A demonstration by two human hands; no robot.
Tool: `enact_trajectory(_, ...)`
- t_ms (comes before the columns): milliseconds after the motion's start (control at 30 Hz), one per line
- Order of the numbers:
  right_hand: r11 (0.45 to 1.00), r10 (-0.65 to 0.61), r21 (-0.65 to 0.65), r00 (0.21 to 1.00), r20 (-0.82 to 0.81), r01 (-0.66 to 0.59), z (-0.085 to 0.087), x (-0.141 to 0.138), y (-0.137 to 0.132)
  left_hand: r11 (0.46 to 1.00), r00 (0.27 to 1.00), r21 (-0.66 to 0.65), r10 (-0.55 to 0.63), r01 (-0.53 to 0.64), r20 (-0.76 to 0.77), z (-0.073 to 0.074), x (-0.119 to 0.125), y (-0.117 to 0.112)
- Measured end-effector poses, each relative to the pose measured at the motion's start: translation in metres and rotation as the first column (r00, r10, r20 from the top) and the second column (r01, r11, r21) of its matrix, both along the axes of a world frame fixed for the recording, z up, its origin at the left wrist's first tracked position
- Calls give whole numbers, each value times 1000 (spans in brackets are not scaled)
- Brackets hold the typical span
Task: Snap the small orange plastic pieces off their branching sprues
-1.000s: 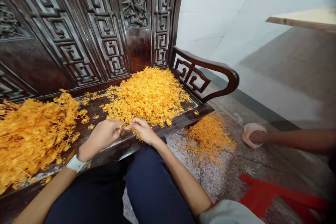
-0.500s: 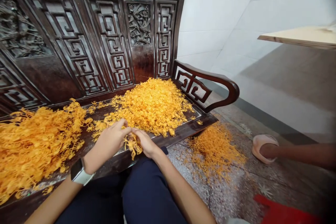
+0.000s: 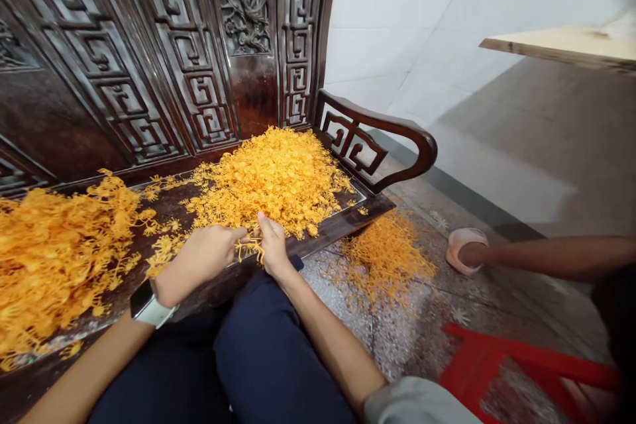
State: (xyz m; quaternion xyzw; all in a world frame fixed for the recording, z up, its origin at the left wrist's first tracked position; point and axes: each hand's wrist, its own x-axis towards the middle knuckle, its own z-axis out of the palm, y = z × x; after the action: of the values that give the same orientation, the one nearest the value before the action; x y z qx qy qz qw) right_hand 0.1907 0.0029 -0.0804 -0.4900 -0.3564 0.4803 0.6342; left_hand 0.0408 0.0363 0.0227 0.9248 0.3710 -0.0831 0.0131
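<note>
My left hand (image 3: 206, 255), with a watch on its wrist, is closed with its fingers pinched at one end of an orange branching plastic piece (image 3: 252, 250). My right hand (image 3: 273, 246) is closed on the other end, its thumb pointing up. Thin prongs of the piece show in the gap between the two hands. Just beyond them rises a heap of small orange plastic pieces (image 3: 278, 179) on the dark wooden bench (image 3: 322, 242). A second heap of larger orange branching clusters (image 3: 54, 258) lies to the left of my left hand.
The bench's carved armrest (image 3: 397, 136) curves out at the right. On the floor lies a pile of thin orange sprues (image 3: 387, 258). Another person's foot in a pink slipper (image 3: 467, 250), a red plastic stool (image 3: 491, 358) and a wooden board (image 3: 561, 46) are on the right.
My hands have drawn slightly apart, and my right thumb now points up. The orange piece no longer hangs below my hands but spans between them. The view has shifted, showing more of the red stool.
</note>
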Motion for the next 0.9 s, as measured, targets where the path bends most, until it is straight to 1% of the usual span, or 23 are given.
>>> enact_trajectory(33, 998, -43, 58, 992, 118, 36, 4, 3, -5, 1000, 1000, -10, 7, -7, 22, -2, -1, 2)
enact_trajectory(67, 989, -71, 144, 961, 268, 34, 9, 5, -9, 1000, 999, -16, 21, -20, 41, -5, -2, 4)
enact_trajectory(100, 972, -89, 234, 899, 429, -16, 14, 8, -14, 999, 998, -13, 40, -39, 54, -6, -3, 5)
enact_trajectory(133, 947, -101, 307, 813, 573, -99, 19, 10, -18, 998, 996, -3, 60, -60, 60, -7, -3, 6)
enact_trajectory(167, 917, -137, 362, 724, 676, -165, 24, 13, -22, 997, 995, 11, 77, -78, 60, -7, -3, 7)
enact_trajectory(200, 891, -189, 406, 649, 737, -201, 29, 14, -25, 996, 995, 20, 86, -88, 54, -5, -2, 7)
enact_trajectory(233, 871, -247, 445, 599, 761, -207, 32, 15, -28, 995, 995, 24, 91, -92, 52, -4, -1, 7)
enact_trajectory(300, 834, -351, 517, 538, 767, -192, 37, 16, -32, 997, 995, 3, 78, -78, 66, 1, 3, 5)
enact_trajectory(333, 813, -389, 550, 522, 759, -193, 38, 16, -33, 997, 994, -10, 71, -71, 77, 4, 5, 4)
enact_trajectory(400, 768, -442, 609, 526, 726, -196, 40, 17, -35, 997, 992, -9, 76, -76, 97, 9, 10, 0)
enact_trajectory(467, 731, -475, 658, 556, 682, -181, 41, 19, -38, 996, 989, 13, 91, -93, 113, 13, 16, -4)
enact_trajectory(533, 722, -474, 669, 580, 663, -175, 47, 21, -44, 996, 988, 17, 84, -87, 133, 13, 19, -5)
enact_trajectory(567, 724, -464, 667, 592, 659, -174, 52, 21, -51, 996, 987, 20, 83, -86, 138, 11, 20, -3)
enact_trajectory(600, 723, -452, 669, 617, 645, -170, 59, 21, -60, 993, 985, 35, 106, -112, 135, 7, 19, 1)
enact_trajectory(667, 707, -393, 684, 707, 588, -177, 78, 19, -83, 967, 969, 87, 231, -239, 92, -3, 12, 12)
enact_trajectory(733, 672, -293, 711, 806, 514, -208, 100, 16, -107, 919, 926, 116, 375, -377, 37, -15, 1, 25)
enact_trajectory(767, 657, -227, 717, 845, 484, -234, 110, 16, -115, 909, 914, 98, 404, -404, 23, -20, -5, 29)
enact_trajectory(800, 654, -139, 708, 877, 460, -267, 119, 18, -120, 902, 906, 85, 421, -422, 39, -23, -10, 33)
enact_trajectory(833, 660, -25, 686, 904, 426, -305, 126, 21, -119, 896, 899, 77, 432, -437, 70, -25, -15, 34)
enact_trajectory(867, 663, 120, 658, 918, 378, -358, 131, 26, -114, 890, 891, 80, 438, -448, 116, -24, -18, 34)
enact_trajectory(900, 651, 287, 625, 902, 324, -431, 134, 33, -104, 887, 884, 85, 437, -455, 168, -23, -21, 33)
